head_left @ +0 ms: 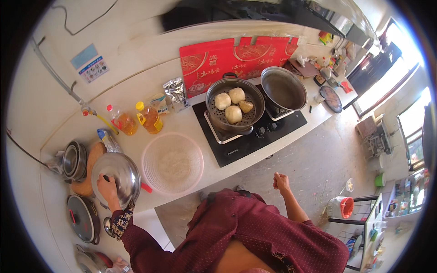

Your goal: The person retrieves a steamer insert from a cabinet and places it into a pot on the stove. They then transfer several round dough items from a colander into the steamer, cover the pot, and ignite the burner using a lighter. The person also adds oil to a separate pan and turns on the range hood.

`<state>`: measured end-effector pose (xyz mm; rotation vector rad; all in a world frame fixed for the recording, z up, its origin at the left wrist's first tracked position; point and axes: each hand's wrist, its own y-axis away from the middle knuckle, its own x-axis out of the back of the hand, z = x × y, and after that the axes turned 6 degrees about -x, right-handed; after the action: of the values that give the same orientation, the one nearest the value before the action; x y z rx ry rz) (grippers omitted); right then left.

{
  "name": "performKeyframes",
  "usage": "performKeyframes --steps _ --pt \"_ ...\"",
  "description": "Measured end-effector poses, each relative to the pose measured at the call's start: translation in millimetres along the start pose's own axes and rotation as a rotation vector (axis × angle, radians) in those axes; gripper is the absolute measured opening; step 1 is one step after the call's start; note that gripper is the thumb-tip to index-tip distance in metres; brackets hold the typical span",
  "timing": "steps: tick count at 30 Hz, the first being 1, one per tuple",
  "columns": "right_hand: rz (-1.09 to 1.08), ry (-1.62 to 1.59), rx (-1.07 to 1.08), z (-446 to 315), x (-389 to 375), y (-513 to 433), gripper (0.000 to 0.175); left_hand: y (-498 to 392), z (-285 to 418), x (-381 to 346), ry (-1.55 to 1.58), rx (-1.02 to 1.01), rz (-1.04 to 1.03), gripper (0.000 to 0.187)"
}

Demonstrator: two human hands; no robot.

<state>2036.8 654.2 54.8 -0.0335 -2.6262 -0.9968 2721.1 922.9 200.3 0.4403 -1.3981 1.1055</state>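
Note:
My left hand (108, 189) grips the knob of a domed steel pot lid (128, 174) at the left of the counter. Over the floor, away from the counter, my right hand (281, 181) is loosely closed and holds nothing that I can see. A pink plastic mesh basket (173, 163) stands right of the lid. On the black gas stove (223, 152), the left burner carries a steamer pot (235, 124) with several round pale buns (233, 114) and one browner piece on its perforated tray. A second steel pot (284, 88), uncovered, sits on the right burner.
Two oil bottles (150, 119) and a foil bag (176, 94) stand by the wall. Red printed cardboard (208, 65) leans behind the stove. A lidded pan (83, 218) and steel bowls (70, 160) lie far left. The range hood (239, 13) overhangs the stove. Right of the stove are jars and utensils.

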Motion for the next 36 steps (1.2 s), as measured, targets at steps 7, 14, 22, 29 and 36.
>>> performKeyframes --steps 7,14,22,29,36 --pt "-0.011 -0.061 -0.043 29.4 47.2 -41.2 0.036 -10.1 198.2 53.5 0.154 -0.352 0.078 0.039" --pt "0.113 -0.181 -0.215 119.3 120.8 -48.0 0.036 -37.5 464.4 -2.5 0.44 -0.776 -0.06 0.032" --pt "0.363 -0.5 -0.528 280.4 168.3 16.4 0.034 -22.0 608.4 -68.2 0.318 -0.911 -0.276 0.035" --pt "0.382 -0.499 -0.66 336.3 143.3 89.0 0.035 -12.9 624.7 -66.3 0.269 -1.005 -0.331 0.038" --pt "0.277 -0.395 -0.385 283.4 106.7 60.1 0.04 -17.9 620.4 -68.5 0.285 -1.043 -0.362 0.035"
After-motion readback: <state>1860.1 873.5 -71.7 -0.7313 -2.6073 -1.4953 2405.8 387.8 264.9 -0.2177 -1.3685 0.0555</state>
